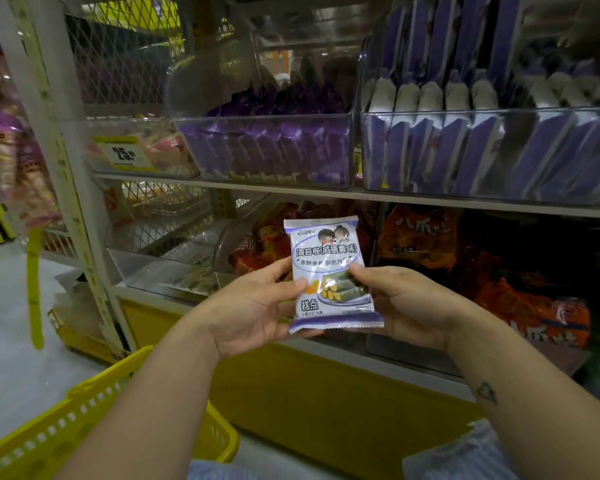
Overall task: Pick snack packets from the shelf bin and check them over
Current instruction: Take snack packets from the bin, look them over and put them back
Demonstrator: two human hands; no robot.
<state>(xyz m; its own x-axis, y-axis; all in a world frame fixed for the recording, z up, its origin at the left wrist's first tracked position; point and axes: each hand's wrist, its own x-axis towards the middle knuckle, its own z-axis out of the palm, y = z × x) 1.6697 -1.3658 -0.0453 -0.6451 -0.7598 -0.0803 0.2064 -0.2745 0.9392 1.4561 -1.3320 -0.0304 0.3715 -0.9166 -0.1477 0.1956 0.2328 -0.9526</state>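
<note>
A white and purple snack packet (326, 258) is held upright in front of the lower shelf, its printed front facing me. My left hand (253, 306) pinches its left edge, thumb on the front. My right hand (406, 306) pinches the right edge the same way. On the upper shelf a clear bin (267, 150) holds several purple packets, and beside it a second clear bin (482, 154) is packed with upright purple and white packets.
A yellow shopping basket (84, 410) hangs at my lower left. Orange and red snack bags (499, 271) fill the lower shelf behind the packet. A yellow price tag (123, 154) sits at the left. The white shelf upright (59, 161) stands left.
</note>
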